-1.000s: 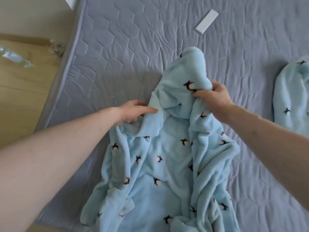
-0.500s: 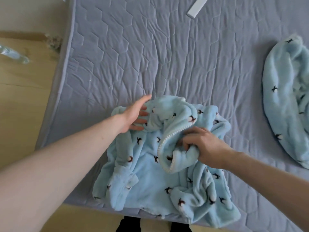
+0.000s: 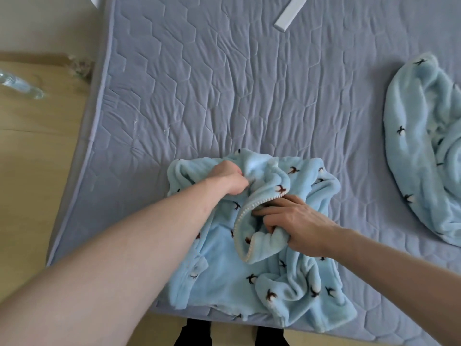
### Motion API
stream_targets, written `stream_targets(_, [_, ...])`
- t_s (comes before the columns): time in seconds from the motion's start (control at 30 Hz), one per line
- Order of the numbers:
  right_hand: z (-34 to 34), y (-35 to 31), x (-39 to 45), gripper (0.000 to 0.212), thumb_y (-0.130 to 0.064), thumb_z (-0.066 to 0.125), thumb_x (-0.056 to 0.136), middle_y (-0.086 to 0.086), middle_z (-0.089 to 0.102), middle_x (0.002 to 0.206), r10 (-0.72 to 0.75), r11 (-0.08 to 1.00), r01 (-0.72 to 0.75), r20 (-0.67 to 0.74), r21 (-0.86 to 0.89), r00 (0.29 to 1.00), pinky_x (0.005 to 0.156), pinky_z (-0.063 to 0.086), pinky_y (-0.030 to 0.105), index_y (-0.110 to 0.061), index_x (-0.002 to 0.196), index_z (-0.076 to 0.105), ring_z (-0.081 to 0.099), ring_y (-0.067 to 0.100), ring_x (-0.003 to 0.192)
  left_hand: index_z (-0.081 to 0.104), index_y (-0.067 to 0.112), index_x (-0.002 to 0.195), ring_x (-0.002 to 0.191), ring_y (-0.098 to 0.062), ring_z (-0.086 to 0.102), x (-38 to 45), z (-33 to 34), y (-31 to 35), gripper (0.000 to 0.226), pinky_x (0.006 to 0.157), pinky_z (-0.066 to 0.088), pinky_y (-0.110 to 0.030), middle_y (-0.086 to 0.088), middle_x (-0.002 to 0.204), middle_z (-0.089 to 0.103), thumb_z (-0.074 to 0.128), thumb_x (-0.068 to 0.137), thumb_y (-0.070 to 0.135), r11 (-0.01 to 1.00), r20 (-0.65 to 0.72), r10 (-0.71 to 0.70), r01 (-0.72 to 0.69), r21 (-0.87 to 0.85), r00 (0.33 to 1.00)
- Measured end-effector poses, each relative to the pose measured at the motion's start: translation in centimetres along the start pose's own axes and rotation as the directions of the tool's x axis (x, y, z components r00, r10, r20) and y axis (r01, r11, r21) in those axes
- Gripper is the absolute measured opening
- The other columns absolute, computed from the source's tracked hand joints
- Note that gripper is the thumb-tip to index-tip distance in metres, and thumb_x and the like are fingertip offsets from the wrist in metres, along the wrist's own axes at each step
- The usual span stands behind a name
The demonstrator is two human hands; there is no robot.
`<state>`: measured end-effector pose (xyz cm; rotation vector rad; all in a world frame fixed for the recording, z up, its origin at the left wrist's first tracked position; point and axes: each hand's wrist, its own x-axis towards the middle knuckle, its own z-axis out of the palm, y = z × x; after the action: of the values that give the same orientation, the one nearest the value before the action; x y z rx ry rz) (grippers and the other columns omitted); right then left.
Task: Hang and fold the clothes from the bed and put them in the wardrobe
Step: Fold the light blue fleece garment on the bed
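A light blue fleece garment [image 3: 224,278] with small dark bird prints lies bunched at the near edge of the grey quilted bed [image 3: 224,96]. My left hand [image 3: 228,179] is closed on a fold at its upper left. My right hand [image 3: 296,226] grips the fabric beside a white beaded trim edge in the middle. A second matching blue fleece piece [image 3: 424,151] lies loose at the right side of the bed, apart from both hands.
A white rectangular remote-like bar [image 3: 290,13] rests near the far edge of the bed. Wooden floor [image 3: 32,171] runs along the left, with a clear plastic bottle [image 3: 21,86] lying on it. Dark feet [image 3: 194,335] show below the bed's near edge.
The garment went from held up and spread to lowered and bunched on the bed's near edge. My left hand closed onto a fold; my right hand moved down to the trim edge.
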<state>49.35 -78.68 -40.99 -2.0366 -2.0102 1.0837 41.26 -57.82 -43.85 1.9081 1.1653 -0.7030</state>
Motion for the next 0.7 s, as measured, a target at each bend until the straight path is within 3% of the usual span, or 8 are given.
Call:
stream_targets(0.1, [0.1,0.4,-0.9,0.034,-0.001,0.066,0.076,-0.018,0.065,0.125,0.030,0.998,-0.034,-0.074,-0.051,0.997,0.125,0.016,0.035,-0.030,0.094,0.060,0.044,0.017,0.139,0.061,0.014,0.070,0.080,-0.024,0.059,-0.7,-2.0,-3.1,0.012,0.057,0.037,-0.028,0.004,0.072,0.059,0.058,0.081,0.012,0.984,-0.204,0.074,-0.105,-0.146,0.976])
stream_targets(0.2, [0.5,1.0,-2.3,0.033,-0.003,0.077,0.074,-0.013,0.070,0.115,0.096,0.990,-0.113,-0.190,-0.079,0.977,0.120,0.031,0.044,-0.028,0.084,0.059,0.054,0.026,0.132,0.062,0.017,0.077,0.077,-0.019,0.052,-1.9,-4.6,-7.6,0.017,0.063,0.037,-0.031,0.007,0.094,0.054,0.055,0.080,0.003,0.952,-0.314,0.298,-0.303,0.036,0.901])
stream_targets(0.3, [1.9,0.8,-3.6,0.036,-0.005,0.083,0.070,-0.013,0.068,0.124,0.178,0.972,-0.204,-0.210,-0.113,0.962,0.111,0.041,0.045,-0.029,0.083,0.060,0.054,0.029,0.130,0.056,0.029,0.080,0.086,-0.019,0.054,-3.3,-6.2,-11.3,0.023,0.062,0.045,-0.033,0.012,0.115,0.044,0.054,0.083,0.006,0.679,-0.106,0.665,-0.539,0.498,0.739])
stream_targets(0.37, [3.9,0.3,-3.7,0.032,-0.008,0.074,0.080,-0.013,0.055,0.145,0.236,0.960,-0.248,-0.103,-0.127,0.966,0.116,0.033,0.043,-0.032,0.096,0.060,0.039,0.027,0.144,0.062,0.028,0.092,0.095,-0.020,0.055,-3.6,-5.7,-12.6,0.018,0.061,0.046,-0.035,0.010,0.124,0.043,0.056,0.086,0.012,0.525,0.042,0.694,-0.546,0.653,0.719])
stream_targets(0.47, [7.1,-0.4,-3.2,0.041,-0.019,0.060,0.098,-0.014,0.018,0.169,0.363,0.932,-0.363,0.088,-0.026,0.927,0.127,0.014,0.037,-0.036,0.134,0.054,0.004,0.019,0.159,0.055,0.025,0.104,0.093,-0.019,0.050,-3.6,-2.9,-12.4,0.019,0.064,0.041,-0.035,0.007,0.124,0.039,0.057,0.089,0.013,0.732,-0.123,0.514,-0.360,0.578,0.849])
stream_targets(0.53, [8.3,-1.2,-2.5,0.051,-0.029,0.059,0.101,-0.013,0.006,0.172,0.418,0.900,-0.429,0.124,0.077,0.900,0.129,0.008,0.038,-0.036,0.149,0.047,-0.006,0.019,0.160,0.047,0.024,0.101,0.094,-0.021,0.049,-3.9,-0.4,-10.9,0.018,0.072,0.044,-0.038,0.004,0.118,0.040,0.061,0.090,0.027,0.960,-0.327,0.221,-0.145,0.241,0.919])
stream_targets(0.6, [8.9,-2.2,-2.0,0.055,-0.028,0.062,0.095,-0.009,0.012,0.171,0.476,0.854,-0.464,0.006,0.236,0.880,0.130,0.015,0.042,-0.034,0.148,0.050,0.003,0.020,0.159,0.046,0.021,0.105,0.097,-0.025,0.051,-4.4,2.3,-9.6,0.038,0.082,0.045,-0.039,0.001,0.115,0.045,0.061,0.088,0.051,0.991,-0.310,-0.080,0.042,-0.125,0.947])
stream_targets(0.7, [9.3,-3.3,-1.5,0.065,-0.018,0.072,0.083,-0.004,0.034,0.157,0.743,0.650,-0.522,-0.317,0.552,0.590,0.116,0.037,0.042,-0.026,0.143,0.049,0.034,0.023,0.142,0.044,0.015,0.123,0.101,-0.024,0.055,-5.1,5.5,-8.8,0.071,0.085,0.045,-0.036,0.002,0.118,0.051,0.073,0.075,0.059,0.911,-0.106,-0.228,0.173,-0.374,0.968])
